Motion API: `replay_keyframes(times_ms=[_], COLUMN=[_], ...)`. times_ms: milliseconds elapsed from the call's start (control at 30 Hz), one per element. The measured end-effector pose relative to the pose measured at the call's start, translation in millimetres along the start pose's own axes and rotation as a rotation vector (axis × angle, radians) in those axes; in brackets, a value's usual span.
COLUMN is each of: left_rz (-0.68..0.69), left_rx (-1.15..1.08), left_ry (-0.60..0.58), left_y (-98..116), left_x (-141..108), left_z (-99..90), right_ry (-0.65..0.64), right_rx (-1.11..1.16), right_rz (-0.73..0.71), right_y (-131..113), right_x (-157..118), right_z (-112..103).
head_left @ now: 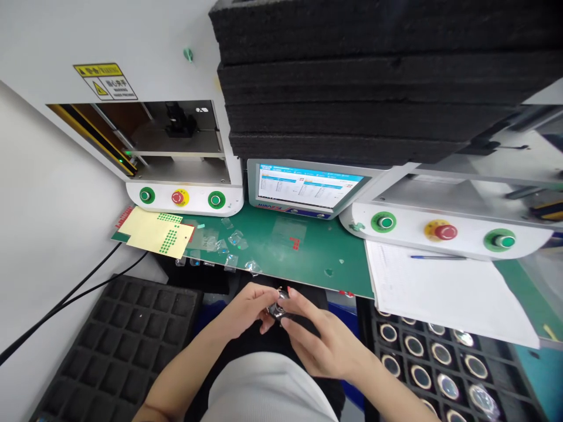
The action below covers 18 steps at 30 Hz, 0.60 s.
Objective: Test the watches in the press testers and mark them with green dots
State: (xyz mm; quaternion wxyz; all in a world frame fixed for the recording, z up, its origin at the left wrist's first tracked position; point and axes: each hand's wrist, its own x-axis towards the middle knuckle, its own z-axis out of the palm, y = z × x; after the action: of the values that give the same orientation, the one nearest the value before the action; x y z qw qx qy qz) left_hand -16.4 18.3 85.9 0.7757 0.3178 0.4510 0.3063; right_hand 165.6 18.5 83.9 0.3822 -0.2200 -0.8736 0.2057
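Close to my body, just below the front edge of the green bench top (264, 249), I hold a small round part (277, 309) with a dark, shiny face, much like a watch case. My left hand (248, 309) pinches its left edge between thumb and fingers. From the other side, my right hand (314, 334) grips the same part, its fingers and thumb curled against the rim and face. Fingers cover much of the part, so its details are hard to make out.
Left sits a black foam tray (132, 308); right, another tray (499, 357) holds several round pieces (414, 346). Papers (440, 299) with a pen (437, 257), yellow sticker sheets (152, 231) and clear film scraps (235, 238) lie around. A screen (308, 189) stands between two button-fronted machines, under stacked foam (352, 88).
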Motion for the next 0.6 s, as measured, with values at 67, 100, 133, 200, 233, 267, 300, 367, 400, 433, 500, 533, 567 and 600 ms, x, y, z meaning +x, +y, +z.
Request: replay_keyframes(times_ms=[67,100,133,200,233,267,300,367,400,433,500,533,567,600], left_rz=[0.001,0.001,0.001,-0.004,-0.007,-0.008,-0.004,0.019,0.044,0.079,0.165,0.213,0.259,0.296], left_rx=[-0.008,-0.012,-0.014,-0.014,-0.009,-0.001,0.010,0.037,0.043,0.042,0.044,0.058,0.082,0.120], left_ry=[-0.002,-0.003,-0.004,-0.007,-0.009,-0.010,-0.006,0.007,0.015,0.018,0.008,0.012,0.024,0.044], left_y=[0.7,1.6,2.7,5.2,6.3,7.2,8.0,9.1,9.5,9.8,9.8,9.4,9.1,9.2], left_x=[0.6,0.8,1.1,1.7,1.9,2.1,2.2,2.4,2.7,3.1,4.7,5.9,7.1,8.2], left_z=[2.1,3.3,4.8,8.3,10.4,12.6,15.0,20.6,24.0,27.9,37.6,43.1,48.7,54.1], right_ry=[-0.050,-0.067,-0.071,-0.053,-0.034,-0.008,0.027,0.173,0.270,0.372,0.567,0.642,0.705,0.772], right_rx=[0.075,0.101,0.110,0.092,0.089,0.105,0.132,0.163,0.162,0.166,0.248,0.331,0.422,0.499], right_rz=[0.055,0.080,0.098,0.101,0.090,0.083,0.081,0.059,0.059,0.080,0.174,0.238,0.290,0.318], right_y=[-2.4,-3.5,-4.4,-5.5,-5.8,-5.9,-5.8,-5.4,-5.2,-5.3,-6.3,-7.1,-7.9,-8.0], right_x=[3.5,5.1,6.4,6.3,4.6,1.8,-1.9,-10.3,-13.8,-16.3,-17.7,-17.1,-16.5,-16.6], right_z=[-2.6,-4.1,-5.7,-8.7,-10.1,-11.1,-11.8,-12.1,-11.9,-11.4,-10.5,-10.0,-9.6,-9.1])
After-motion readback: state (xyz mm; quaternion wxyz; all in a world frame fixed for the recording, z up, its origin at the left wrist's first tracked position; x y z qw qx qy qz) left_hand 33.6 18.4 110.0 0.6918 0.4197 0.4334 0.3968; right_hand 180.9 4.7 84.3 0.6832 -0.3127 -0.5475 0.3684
